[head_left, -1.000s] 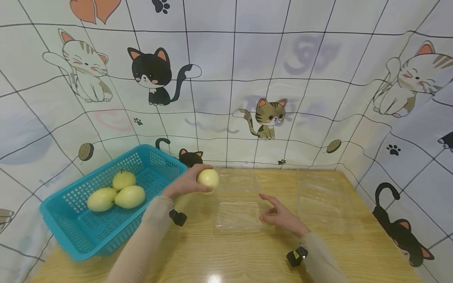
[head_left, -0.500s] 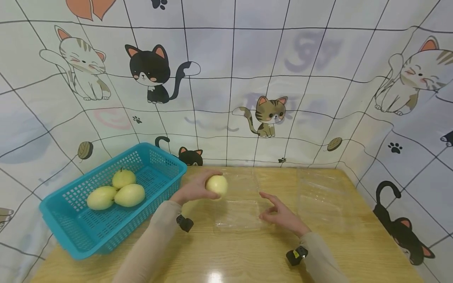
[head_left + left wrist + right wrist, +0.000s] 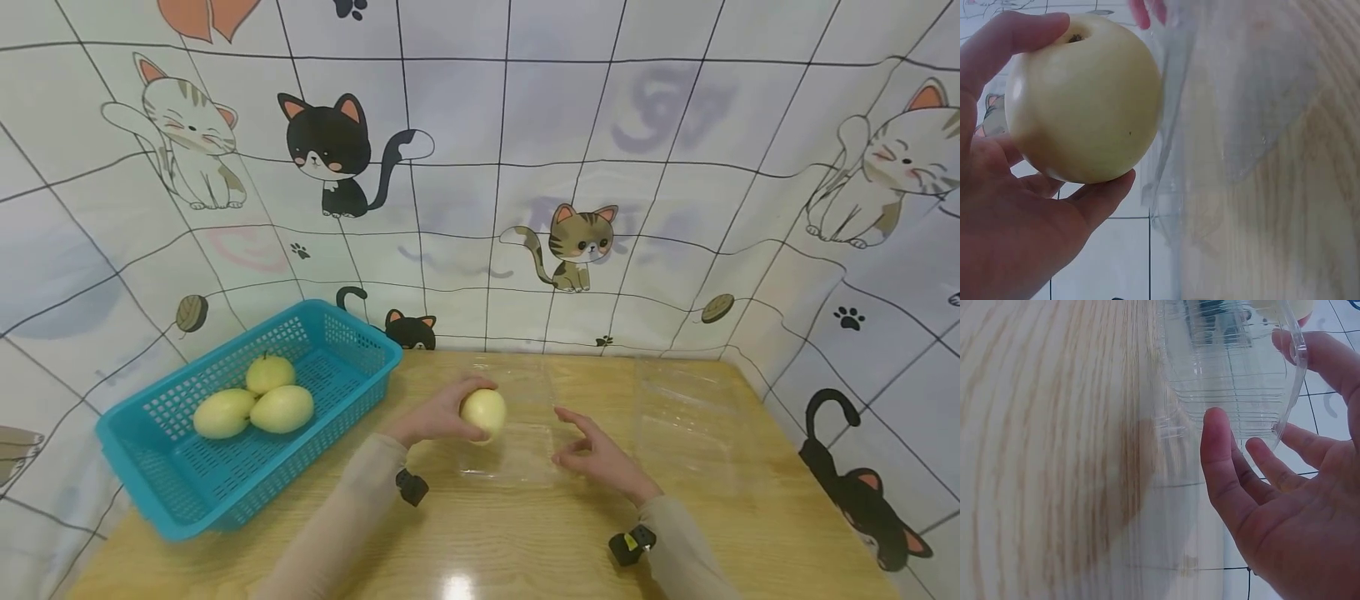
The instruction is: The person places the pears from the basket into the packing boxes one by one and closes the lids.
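Note:
In the head view my left hand (image 3: pixel 442 414) grips a pale yellow pear (image 3: pixel 483 414) above a clear plastic box (image 3: pixel 517 471). Thumb and fingers hold the pear from its sides in the left wrist view, the stem dimple (image 3: pixel 1075 39) showing. At the box's right side is my right hand (image 3: pixel 600 458), its fingers apart and loosely bent. The right wrist view has its fingertips (image 3: pixel 1215 428) at the box's ribbed wall and clear rim (image 3: pixel 1297 369); how firmly they touch, I cannot tell. More yellow-green pears (image 3: pixel 281 408) lie in a blue plastic basket (image 3: pixel 187 508).
Another clear plastic box (image 3: pixel 686 417) stands on the wooden table (image 3: pixel 525 542) to the right. The basket stands at the left. A cat-print sheet (image 3: pixel 465 167) hangs behind and around the table. Both wrists wear small black cameras (image 3: pixel 411 487).
My left hand has carried the pear right and nearer to me, from the box's left edge to over the box. The right hand stays nearly where it was.

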`<state>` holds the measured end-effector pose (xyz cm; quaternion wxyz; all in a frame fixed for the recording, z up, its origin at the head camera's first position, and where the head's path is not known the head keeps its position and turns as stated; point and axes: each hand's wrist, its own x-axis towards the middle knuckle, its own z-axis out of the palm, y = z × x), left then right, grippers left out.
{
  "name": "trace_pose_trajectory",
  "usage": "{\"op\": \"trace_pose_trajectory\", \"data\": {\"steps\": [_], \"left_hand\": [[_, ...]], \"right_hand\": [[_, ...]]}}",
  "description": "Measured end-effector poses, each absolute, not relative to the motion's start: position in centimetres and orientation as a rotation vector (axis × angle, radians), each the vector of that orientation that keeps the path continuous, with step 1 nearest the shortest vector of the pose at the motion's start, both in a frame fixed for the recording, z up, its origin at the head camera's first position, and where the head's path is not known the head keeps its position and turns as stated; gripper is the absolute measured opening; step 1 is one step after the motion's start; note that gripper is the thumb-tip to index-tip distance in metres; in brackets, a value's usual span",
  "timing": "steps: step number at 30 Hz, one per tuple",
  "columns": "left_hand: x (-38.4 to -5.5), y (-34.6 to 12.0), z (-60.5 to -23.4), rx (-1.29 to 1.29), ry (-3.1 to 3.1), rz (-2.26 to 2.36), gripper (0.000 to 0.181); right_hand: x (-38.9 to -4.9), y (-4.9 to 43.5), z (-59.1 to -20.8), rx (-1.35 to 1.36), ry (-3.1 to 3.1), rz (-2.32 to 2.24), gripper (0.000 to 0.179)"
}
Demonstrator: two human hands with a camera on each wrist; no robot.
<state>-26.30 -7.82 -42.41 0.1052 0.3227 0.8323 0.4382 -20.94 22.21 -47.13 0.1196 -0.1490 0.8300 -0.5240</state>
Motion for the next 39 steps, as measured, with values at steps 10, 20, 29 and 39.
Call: {"op": "trace_pose_trajectory", "data": {"steps": [10,20,29,39], "left_hand": [[-25.6,-6.4,-42.7,0.979,2.421,1.255,0.070],[-25.4,-4.7,-43.3,0.997,2.413,1.223,0.069],[-24.8,-3.3,-43.9,0.992,2.404,1.215,0.070],[-24.8,-1.7,-44.9,1.020,2.420,1.194,0.071]], "right_hand": [[-20.8,22.2,-47.1,-0.399,2.423,-1.561,0.080],[-20.7,22.2,-47.0,-0.413,2.415,-1.552,0.079],[-20.7,22.1,-46.8,-0.435,2.390,-1.557,0.078],[-20.9,22.2,-47.1,-0.424,2.399,-1.556,0.078]]}}
